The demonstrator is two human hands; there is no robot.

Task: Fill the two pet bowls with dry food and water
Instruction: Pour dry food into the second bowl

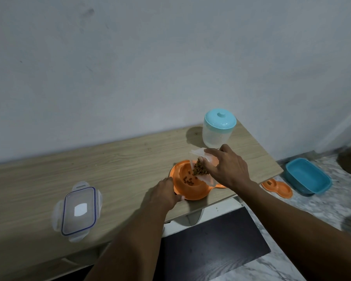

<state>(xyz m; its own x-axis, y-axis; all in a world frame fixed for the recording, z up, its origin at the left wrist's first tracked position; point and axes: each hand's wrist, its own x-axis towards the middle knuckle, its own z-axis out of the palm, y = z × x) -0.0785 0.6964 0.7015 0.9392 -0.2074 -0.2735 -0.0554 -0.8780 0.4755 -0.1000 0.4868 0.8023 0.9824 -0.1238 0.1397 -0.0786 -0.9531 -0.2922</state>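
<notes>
The orange bowl (pixel 192 191) sits near the front edge of the table (pixel 109 169). The left hand (pixel 164 192) grips its rim at about 8 o'clock, fingers curled over the lip and thumb on the near side. This is likely to keep the light plastic from sliding toward the drop while food lands in it. The right hand (pixel 229 169) comes in from 3 o'clock, fingers wrapped over a clear container (pixel 208 178) tipped mouth-down above the well, so the kibble (pixel 200 169) bunches at its lower corner. A few pieces already lie in the bowl. The container's lid (pixel 78 210) is parked well off at 9 o'clock, out of the pour. A teal-lidded jar (pixel 219 130) stands at 12 o'clock (perhaps the water, though its contents are hard to read). The food step looks barely begun, and no water seems poured yet.
</notes>
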